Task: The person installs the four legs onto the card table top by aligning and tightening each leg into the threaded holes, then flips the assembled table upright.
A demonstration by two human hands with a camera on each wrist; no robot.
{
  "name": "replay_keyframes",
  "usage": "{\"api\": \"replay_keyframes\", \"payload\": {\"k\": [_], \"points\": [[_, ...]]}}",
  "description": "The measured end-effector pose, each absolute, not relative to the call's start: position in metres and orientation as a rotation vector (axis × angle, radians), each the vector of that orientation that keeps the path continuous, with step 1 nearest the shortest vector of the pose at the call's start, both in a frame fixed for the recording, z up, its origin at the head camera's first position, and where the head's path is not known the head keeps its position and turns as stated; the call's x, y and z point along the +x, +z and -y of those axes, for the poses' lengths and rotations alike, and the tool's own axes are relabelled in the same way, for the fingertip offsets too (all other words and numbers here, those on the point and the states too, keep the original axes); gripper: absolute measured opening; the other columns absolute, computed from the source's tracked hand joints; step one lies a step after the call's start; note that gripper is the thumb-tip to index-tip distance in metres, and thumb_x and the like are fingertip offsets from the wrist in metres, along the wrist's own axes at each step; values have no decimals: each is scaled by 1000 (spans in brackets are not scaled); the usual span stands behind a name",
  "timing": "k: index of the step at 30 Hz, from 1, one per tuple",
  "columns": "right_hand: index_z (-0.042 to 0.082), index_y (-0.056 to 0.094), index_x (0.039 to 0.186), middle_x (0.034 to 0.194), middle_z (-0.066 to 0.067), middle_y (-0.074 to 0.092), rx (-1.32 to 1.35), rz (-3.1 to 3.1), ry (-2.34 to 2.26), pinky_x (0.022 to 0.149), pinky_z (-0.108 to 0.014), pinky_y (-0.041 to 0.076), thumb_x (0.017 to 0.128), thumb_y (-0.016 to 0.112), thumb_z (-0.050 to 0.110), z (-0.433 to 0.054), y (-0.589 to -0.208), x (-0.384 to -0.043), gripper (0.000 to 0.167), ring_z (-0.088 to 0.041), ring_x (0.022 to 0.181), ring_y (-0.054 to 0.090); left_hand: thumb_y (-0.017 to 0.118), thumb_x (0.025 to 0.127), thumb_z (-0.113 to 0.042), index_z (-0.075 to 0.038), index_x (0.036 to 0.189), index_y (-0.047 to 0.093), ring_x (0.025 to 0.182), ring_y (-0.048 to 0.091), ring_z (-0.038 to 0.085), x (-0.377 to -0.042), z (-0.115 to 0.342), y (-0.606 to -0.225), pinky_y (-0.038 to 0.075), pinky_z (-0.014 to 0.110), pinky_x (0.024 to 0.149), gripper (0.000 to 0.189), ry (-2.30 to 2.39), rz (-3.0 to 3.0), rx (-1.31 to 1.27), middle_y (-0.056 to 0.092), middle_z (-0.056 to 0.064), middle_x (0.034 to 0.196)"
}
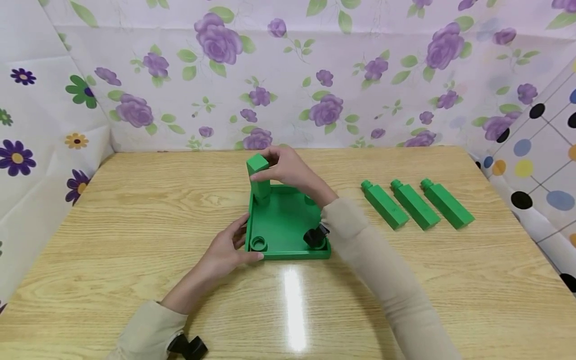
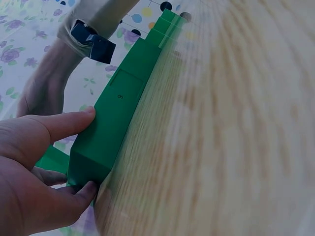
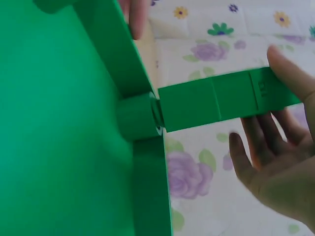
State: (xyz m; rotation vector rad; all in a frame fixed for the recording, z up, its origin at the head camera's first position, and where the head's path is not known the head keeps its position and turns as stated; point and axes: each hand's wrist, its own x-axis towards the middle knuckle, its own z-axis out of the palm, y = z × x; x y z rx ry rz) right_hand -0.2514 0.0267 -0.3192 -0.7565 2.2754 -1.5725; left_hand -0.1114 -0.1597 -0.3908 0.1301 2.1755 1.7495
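Note:
A green square tray-like panel (image 1: 288,220) with raised edges and a round socket (image 1: 258,243) near its front left corner lies on the table. My right hand (image 1: 285,167) grips the upper part of a green square leg (image 1: 260,182), which stands upright at the panel's back left corner. In the right wrist view the leg's lower end (image 3: 170,110) meets the rim of a round socket (image 3: 140,117). My left hand (image 1: 227,250) holds the panel's front left corner, thumb on the front edge and fingers along the left side.
Three more green legs (image 1: 384,205) with threaded ends lie side by side on the wooden table (image 1: 157,200), right of the panel. A flowered cloth (image 1: 288,75) hangs behind the table. Black wrist cameras (image 1: 186,346) sit on both sleeves.

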Motion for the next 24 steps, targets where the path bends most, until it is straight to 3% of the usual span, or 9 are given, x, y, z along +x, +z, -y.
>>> {"api": "replay_keyframes", "payload": {"k": [9, 13, 18, 21, 24], "points": [[7, 53, 97, 88, -9, 55, -601, -2488, -1545, 69, -34, 43, 81, 80, 27, -17, -322, -243, 37, -23, 79, 52, 78, 80, -2, -5, 155, 15, 137, 34, 36, -112, 159, -389, 37, 46, 107, 98, 1741, -2195, 127, 32, 20, 151], [5, 55, 110, 98, -7, 59, -624, -2427, -1553, 76, -32, 47, 83, 79, 27, -17, -323, -243, 42, -20, 88, 57, 79, 79, -2, -5, 155, 15, 136, 35, 36, -112, 159, -389, 36, 46, 107, 98, 1738, -2199, 125, 33, 20, 150], [9, 47, 141, 128, -5, 56, -708, -2242, -1587, 94, -31, 46, 86, 75, 25, -26, -320, -247, 63, -16, 116, 53, 79, 79, -2, -4, 155, 16, 135, 36, 36, -112, 159, -389, 36, 46, 107, 99, 1746, -2193, 129, 33, 20, 150], [12, 45, 145, 141, -3, 48, -777, -2103, -1610, 101, -32, 43, 90, 71, 19, -34, -319, -252, 61, -16, 125, 48, 79, 79, -1, -4, 155, 16, 135, 36, 36, -112, 159, -389, 37, 45, 106, 99, 1754, -2192, 130, 34, 20, 149], [12, 46, 145, 144, -3, 46, -815, -1994, -1621, 102, -32, 42, 91, 69, 14, -37, -319, -255, 58, -16, 126, 47, 79, 79, -1, -5, 155, 16, 135, 36, 36, -111, 159, -390, 39, 45, 105, 99, 1754, -2192, 123, 34, 20, 149]]}}
